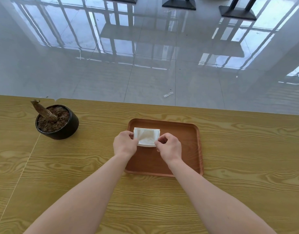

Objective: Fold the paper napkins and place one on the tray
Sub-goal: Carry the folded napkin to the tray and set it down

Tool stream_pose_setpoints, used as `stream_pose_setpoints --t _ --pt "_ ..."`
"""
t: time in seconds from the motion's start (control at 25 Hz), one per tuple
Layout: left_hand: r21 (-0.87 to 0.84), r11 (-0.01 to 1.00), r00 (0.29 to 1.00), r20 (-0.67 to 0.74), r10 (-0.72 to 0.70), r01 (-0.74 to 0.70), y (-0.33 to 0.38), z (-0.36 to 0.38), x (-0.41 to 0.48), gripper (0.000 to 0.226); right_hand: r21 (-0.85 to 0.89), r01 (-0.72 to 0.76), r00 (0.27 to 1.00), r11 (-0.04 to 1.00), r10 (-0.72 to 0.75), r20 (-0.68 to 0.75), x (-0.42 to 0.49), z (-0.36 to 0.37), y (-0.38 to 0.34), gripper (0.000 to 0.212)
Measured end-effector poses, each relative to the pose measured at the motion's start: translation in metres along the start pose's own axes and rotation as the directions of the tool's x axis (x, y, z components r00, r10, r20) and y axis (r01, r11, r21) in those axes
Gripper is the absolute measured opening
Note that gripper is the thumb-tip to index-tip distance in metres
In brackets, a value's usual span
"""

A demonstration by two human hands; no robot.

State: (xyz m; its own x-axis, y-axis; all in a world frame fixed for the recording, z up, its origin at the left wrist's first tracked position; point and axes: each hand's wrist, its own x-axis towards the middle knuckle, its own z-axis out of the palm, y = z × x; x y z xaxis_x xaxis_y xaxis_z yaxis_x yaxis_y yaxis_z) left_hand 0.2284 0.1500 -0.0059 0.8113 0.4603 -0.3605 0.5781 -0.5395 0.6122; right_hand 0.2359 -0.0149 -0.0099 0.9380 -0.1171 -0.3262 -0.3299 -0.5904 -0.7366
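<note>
My left hand [125,143] and right hand [169,146] pinch the near corners of the napkin [146,136], which runs left-right over the far-left part of the tray [200,146].

Dark pot [61,130] of soil with dry stump on wood-grain table [246,149]; glossy tiled floor [145,65].
</note>
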Motion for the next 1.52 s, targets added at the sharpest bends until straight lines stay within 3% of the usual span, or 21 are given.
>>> stream_pose_setpoints --t 0.2,0.36,0.56,0.72,1.0,1.52 --pt "0.032 0.999 1.000 0.026 -0.011 0.010 -0.001 0.001 0.005 0.034 0.017 -0.013 1.000 1.000 0.013 0.013 0.006 0.006 0.004 0.010" --pt "0.080 0.984 0.987 0.035 0.158 -0.160 -0.015 -0.002 -0.008 0.050 0.037 0.044 0.998 0.998 -0.046 0.045 0.005 0.002 0.012 0.027" --pt "0.402 0.790 0.881 0.111 0.460 -0.463 -0.026 -0.004 -0.011 0.026 -0.294 0.264 0.964 0.919 -0.255 0.070 -0.006 0.003 0.022 0.034" --pt "0.524 0.634 0.799 0.170 0.577 -0.569 -0.023 -0.005 -0.004 0.007 -0.381 0.339 0.940 0.860 -0.327 0.097 -0.001 0.004 0.021 0.024" --pt "0.567 0.554 0.747 0.175 0.642 -0.609 -0.019 -0.007 0.005 0.013 -0.431 0.386 0.921 0.815 -0.367 0.129 0.013 0.007 0.018 0.017" --pt "0.628 0.516 0.747 0.163 0.644 -0.582 -0.003 -0.007 0.023 0.013 -0.453 0.385 0.920 0.804 -0.375 0.115 0.037 0.006 0.004 0.014"
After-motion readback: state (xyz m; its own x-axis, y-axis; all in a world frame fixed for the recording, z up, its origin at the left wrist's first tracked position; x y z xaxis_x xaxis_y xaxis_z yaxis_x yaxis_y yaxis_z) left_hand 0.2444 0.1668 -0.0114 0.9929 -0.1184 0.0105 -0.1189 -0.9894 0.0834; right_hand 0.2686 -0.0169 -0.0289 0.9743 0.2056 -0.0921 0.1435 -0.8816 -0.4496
